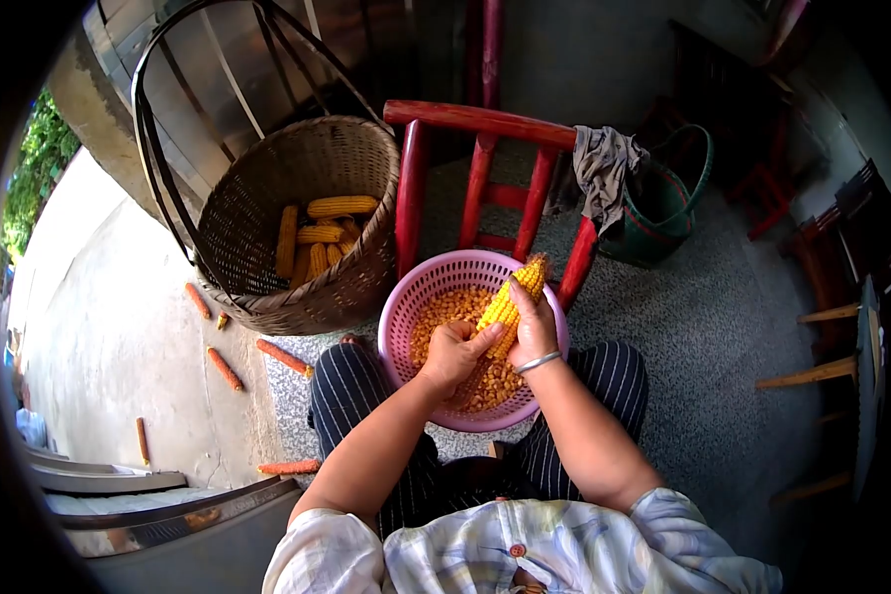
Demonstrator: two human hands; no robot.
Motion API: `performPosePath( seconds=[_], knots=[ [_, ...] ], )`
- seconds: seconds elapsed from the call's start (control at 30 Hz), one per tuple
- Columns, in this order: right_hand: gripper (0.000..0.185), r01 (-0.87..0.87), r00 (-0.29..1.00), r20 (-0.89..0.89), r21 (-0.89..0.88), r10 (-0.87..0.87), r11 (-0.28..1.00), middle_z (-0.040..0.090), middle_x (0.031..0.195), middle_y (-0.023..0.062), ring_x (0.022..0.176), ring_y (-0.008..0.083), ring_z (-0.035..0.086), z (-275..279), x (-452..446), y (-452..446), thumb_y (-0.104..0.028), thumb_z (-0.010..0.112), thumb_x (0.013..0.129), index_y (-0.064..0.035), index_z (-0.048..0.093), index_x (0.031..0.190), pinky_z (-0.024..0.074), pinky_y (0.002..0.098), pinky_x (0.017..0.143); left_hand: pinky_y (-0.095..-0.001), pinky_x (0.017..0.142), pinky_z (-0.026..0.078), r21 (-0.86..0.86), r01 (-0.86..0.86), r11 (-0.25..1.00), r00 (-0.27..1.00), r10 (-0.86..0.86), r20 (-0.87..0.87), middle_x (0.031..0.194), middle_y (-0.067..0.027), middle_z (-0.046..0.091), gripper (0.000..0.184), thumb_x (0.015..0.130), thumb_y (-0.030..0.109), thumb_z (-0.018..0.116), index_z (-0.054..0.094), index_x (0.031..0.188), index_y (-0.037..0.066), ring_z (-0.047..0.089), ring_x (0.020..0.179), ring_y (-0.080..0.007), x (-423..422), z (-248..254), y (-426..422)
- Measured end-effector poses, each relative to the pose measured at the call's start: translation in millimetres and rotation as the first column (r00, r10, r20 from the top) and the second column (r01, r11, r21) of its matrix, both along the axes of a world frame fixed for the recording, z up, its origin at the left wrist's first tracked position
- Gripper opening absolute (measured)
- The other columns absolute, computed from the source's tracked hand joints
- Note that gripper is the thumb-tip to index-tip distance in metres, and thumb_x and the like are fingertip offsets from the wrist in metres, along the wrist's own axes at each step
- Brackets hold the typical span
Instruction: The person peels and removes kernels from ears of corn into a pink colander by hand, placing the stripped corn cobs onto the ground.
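Note:
A yellow ear of corn (512, 302) is tilted over a pink plastic basket (396, 342), its tip pointing up and to the right. Wrapped around the ear's right side is my right hand (534, 325), with a bracelet at the wrist. My left hand (452, 354) is closed, its thumb pressed against the lower part of the ear; the inner fingers are partly hidden. Loose corn kernels (445, 315) cover the bottom of the pink basket, which sits between my knees.
A tall-handled woven basket (267, 315) with several ears of corn (342, 206) stands front left. Bare cobs (225, 369) lie on the floor. Ahead is a red wooden chair (480, 117) with a grey cloth (607, 168) on it, beside a green bag (653, 233).

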State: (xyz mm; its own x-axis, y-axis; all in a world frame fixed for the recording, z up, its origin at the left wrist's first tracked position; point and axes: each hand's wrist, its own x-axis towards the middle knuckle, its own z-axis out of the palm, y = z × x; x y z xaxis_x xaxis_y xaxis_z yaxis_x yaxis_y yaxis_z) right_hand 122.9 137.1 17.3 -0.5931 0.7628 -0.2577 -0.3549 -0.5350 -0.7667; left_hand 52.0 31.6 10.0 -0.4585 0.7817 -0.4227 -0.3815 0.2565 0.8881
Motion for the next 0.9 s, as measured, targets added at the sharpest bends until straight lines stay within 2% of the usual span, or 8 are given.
performPosePath(
  seconds=[0.07,0.17,0.27,0.33,0.37,0.4,0.5,0.9],
  knots=[
    [0.038,-0.012,1.000,-0.002,-0.014,0.012,1.000,0.052,0.091,0.0022,0.084,0.0140,0.052,1.8,0.0,-0.1,-0.022,0.064,0.080,-0.0067,0.048,0.111,0.0447,0.0297,0.077,-0.0247,0.060,0.047,0.009,0.025,1.000,0.999,-0.025,0.032,0.079,-0.0071,0.063,0.035,0.085,0.027,0.062,0.060,0.096,-0.006,0.057,0.065,-0.0107,-2.6,6.6,-2.6],
    [0.031,-0.054,0.990,-0.143,-0.229,0.021,0.972,0.053,0.091,0.0044,0.084,0.0180,0.054,-2.8,2.0,11.1,-0.021,0.061,0.081,-0.0055,0.049,0.105,0.0466,0.0331,0.076,-0.0240,0.058,0.046,0.026,-0.005,1.000,0.991,0.002,0.132,0.079,-0.0070,0.062,0.034,0.086,0.028,0.059,0.060,0.094,-0.005,0.057,0.064,-0.0107,-4.8,15.8,-3.8],
    [0.030,-0.020,0.988,-0.155,-0.104,0.004,0.994,0.054,0.090,0.0053,0.084,0.0179,0.055,-4.4,1.1,12.6,-0.020,0.061,0.081,-0.0044,0.049,0.104,0.0470,0.0336,0.075,-0.0249,0.061,0.046,0.006,-0.056,0.998,0.986,0.054,0.156,0.080,-0.0076,0.062,0.036,0.090,0.030,0.052,0.061,0.093,-0.004,0.057,0.067,-0.0119,-6.5,10.9,-1.8],
    [0.030,-0.002,0.992,-0.126,-0.054,-0.005,0.999,0.054,0.092,0.0051,0.083,0.0164,0.055,-1.6,0.4,9.4,-0.017,0.061,0.082,-0.0034,0.049,0.105,0.0460,0.0317,0.076,-0.0334,0.062,0.047,-0.010,-0.081,0.997,0.929,0.071,-0.363,0.074,-0.0099,0.063,0.042,0.088,0.037,0.051,0.062,0.092,-0.003,0.060,0.065,-0.0189,-5.9,1.2,-0.1],
    [0.029,0.055,0.994,-0.091,0.016,-0.053,0.998,0.054,0.093,0.0046,0.084,0.0154,0.054,-4.0,-0.8,8.1,-0.015,0.062,0.082,-0.0037,0.048,0.105,0.0452,0.0304,0.077,-0.0389,0.068,0.046,-0.042,-0.033,0.999,0.918,0.013,-0.396,0.072,-0.0146,0.062,0.046,0.087,0.041,0.049,0.059,0.092,-0.003,0.061,0.070,-0.0259,-6.8,-3.4,-1.1],
    [0.029,0.111,0.993,-0.060,0.088,-0.106,0.990,0.054,0.094,0.0040,0.084,0.0144,0.054,-5.4,-1.6,6.6,-0.014,0.062,0.082,-0.0039,0.048,0.106,0.0444,0.0292,0.078,-0.0389,0.068,0.046,-0.042,-0.033,0.999,0.918,0.014,-0.395,0.072,-0.0146,0.062,0.046,0.087,0.041,0.049,0.059,0.092,-0.003,0.061,0.070,-0.0259,-4.5,5.0,-2.1],
    [0.032,0.136,0.991,-0.019,0.109,-0.135,0.985,0.054,0.095,0.0019,0.085,0.0122,0.053,-1.3,-2.3,2.4,-0.014,0.063,0.082,-0.0054,0.048,0.108,0.0432,0.0273,0.078,-0.0416,0.067,0.043,-0.192,0.032,0.981,0.741,-0.152,-0.654,0.073,-0.0247,0.057,0.043,0.091,0.037,0.042,0.057,0.090,-0.003,0.057,0.073,-0.0373,4.4,23.5,-1.7],
    [0.032,0.097,0.995,-0.018,0.072,-0.096,0.993,0.052,0.091,0.0000,0.083,0.0111,0.051,-4.4,-2.5,2.7,-0.014,0.063,0.082,-0.0059,0.047,0.107,0.0433,0.0270,0.074,-0.0431,0.068,0.043,-0.159,0.025,0.987,0.754,-0.123,-0.646,0.076,-0.0260,0.058,0.047,0.093,0.038,0.037,0.058,0.094,-0.004,0.059,0.076,-0.0388,5.6,24.9,-3.4]
  ],
)
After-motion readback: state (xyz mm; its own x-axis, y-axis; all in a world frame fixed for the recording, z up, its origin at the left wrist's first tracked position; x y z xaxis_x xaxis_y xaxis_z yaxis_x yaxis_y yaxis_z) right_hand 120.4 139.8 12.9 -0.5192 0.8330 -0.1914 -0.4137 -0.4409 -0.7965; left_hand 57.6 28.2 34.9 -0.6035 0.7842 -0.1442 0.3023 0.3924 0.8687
